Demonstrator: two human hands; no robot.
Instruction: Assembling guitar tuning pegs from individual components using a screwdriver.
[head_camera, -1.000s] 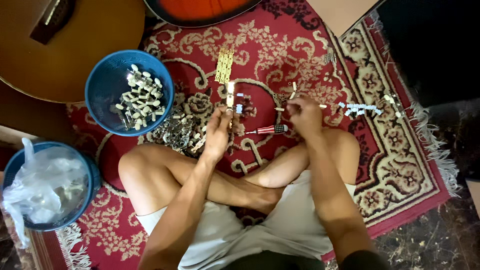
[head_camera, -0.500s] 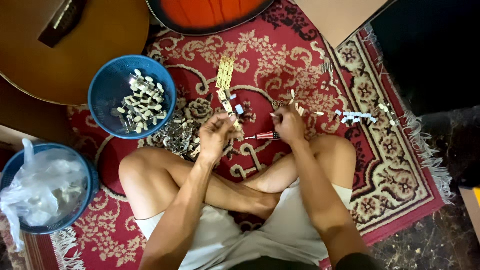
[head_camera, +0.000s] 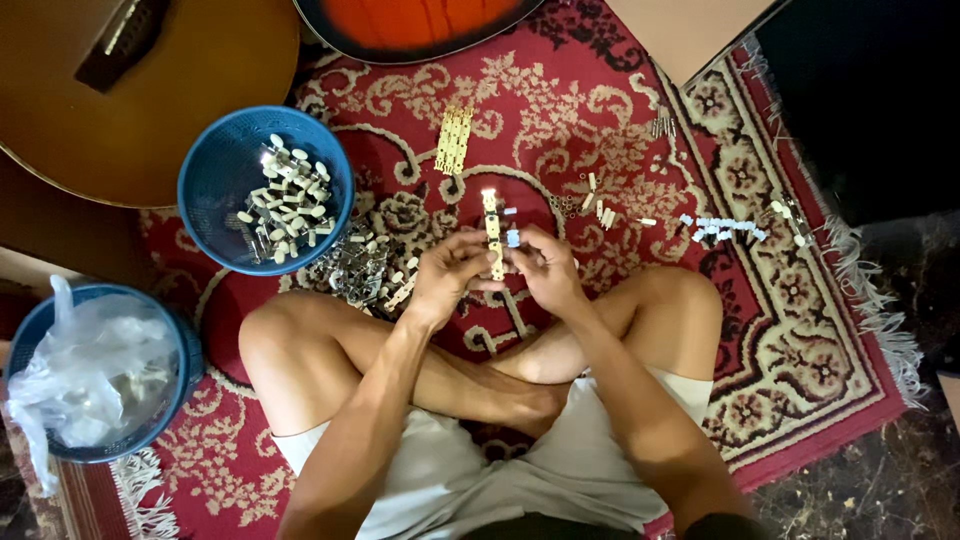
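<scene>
- Head view: the person sat cross-legged on a red patterned rug (head_camera: 620, 110), both hands raised together above the knees.
- The left hand (head_camera: 452, 277) was curled, its fingers closed on the lower part of a narrow gold metal strip (head_camera: 492, 236) that stood nearly upright between the two hands.
- The right hand (head_camera: 547, 268) was also curled, fingertips pinched against the strip's right side, where a small pale blue-white piece (head_camera: 513, 238) sat just beside the strip; whether the fingers gripped that piece or only touched it could not be told.
- Beyond the hands, another gold strip (head_camera: 453, 139) lay flat on the rug.
- To the person's left stood a blue bowl (head_camera: 215, 180) holding small cream-knobbed metal parts, and a loose heap of similar parts (head_camera: 365, 270) lay on the rug near the left hand.
- To the right, small white and pale blue bits (head_camera: 720, 228) were scattered in a rough row on the rug, well apart from the hands.
- A second blue bowl (head_camera: 170, 400) with a clear plastic bag (head_camera: 90, 375) in it sat by the left knee.
- A brown guitar body (head_camera: 130, 90) and an orange guitar body (head_camera: 420, 22) lay at the top edge.
</scene>
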